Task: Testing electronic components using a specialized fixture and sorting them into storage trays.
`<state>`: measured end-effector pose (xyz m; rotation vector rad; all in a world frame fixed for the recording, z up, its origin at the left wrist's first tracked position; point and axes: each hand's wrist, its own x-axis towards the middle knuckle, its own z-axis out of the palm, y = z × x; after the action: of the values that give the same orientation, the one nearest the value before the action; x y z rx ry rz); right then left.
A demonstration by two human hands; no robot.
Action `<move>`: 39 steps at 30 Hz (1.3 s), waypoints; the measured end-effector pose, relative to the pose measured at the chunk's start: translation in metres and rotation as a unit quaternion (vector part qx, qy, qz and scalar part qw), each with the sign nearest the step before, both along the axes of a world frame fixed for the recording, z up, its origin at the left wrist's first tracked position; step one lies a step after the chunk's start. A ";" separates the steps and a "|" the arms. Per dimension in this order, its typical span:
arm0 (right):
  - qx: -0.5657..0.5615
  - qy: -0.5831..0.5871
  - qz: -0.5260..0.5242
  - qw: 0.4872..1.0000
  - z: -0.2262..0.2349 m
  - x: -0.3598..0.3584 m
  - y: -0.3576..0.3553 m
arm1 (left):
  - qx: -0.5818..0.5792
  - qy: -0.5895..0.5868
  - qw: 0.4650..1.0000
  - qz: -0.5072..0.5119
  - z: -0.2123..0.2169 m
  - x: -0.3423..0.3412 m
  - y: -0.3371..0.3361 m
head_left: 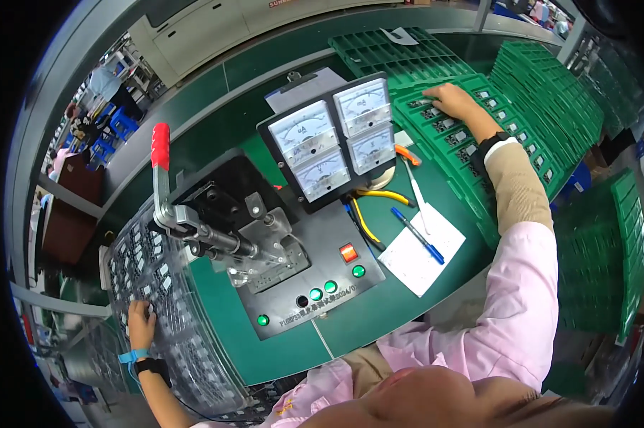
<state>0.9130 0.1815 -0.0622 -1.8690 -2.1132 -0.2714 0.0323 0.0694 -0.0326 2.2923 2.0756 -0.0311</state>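
Observation:
My left hand [141, 323], a blue strap and dark band at its wrist, reaches down to a clear plastic tray [186, 341] of small parts. Its fingers are curled in at the tray, and whatever is between them is too small to make out. At the far right my right hand [454, 100] bends over a green slotted tray [454, 167] holding rows of small circuit boards [445, 125]. Its fingers are drawn together at a board in the far left slot. Between my hands stands a test fixture [279, 271] with a red-handled toggle clamp [161, 146].
Behind the fixture rises a panel of analog meters [329, 139]. Yellow-handled pliers [382, 195], white tweezers [416, 192] and a blue pen [418, 235] on paper [447, 246] lie right of it. Stacked green trays [543, 96] stand at the far right.

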 end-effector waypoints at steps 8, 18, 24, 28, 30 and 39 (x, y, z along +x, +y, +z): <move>0.046 0.197 0.068 0.977 0.116 -0.109 -0.092 | 0.277 -0.129 0.946 -0.106 0.074 0.102 -0.072; 0.015 0.180 0.523 0.833 0.074 -0.383 -0.259 | 0.222 -0.313 0.887 -0.256 0.030 0.285 -0.174; 0.084 0.220 0.413 0.880 0.023 -0.393 -0.208 | 0.283 -0.321 0.886 -0.179 -0.012 0.290 -0.162; 0.148 0.150 0.334 0.919 0.013 -0.386 -0.170 | 0.258 -0.308 0.899 -0.172 -0.039 0.289 -0.162; 0.153 0.100 0.295 0.938 0.010 -0.393 -0.169 | 0.232 -0.313 0.904 -0.177 -0.052 0.288 -0.159; 0.173 -0.023 0.239 0.955 0.017 -0.401 -0.179 | 0.245 -0.304 0.899 -0.198 -0.071 0.287 -0.154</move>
<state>0.5125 0.0024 -0.0456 -1.1285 -2.2872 -0.5302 0.3197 -0.0846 -0.1041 2.4719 1.3822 1.1488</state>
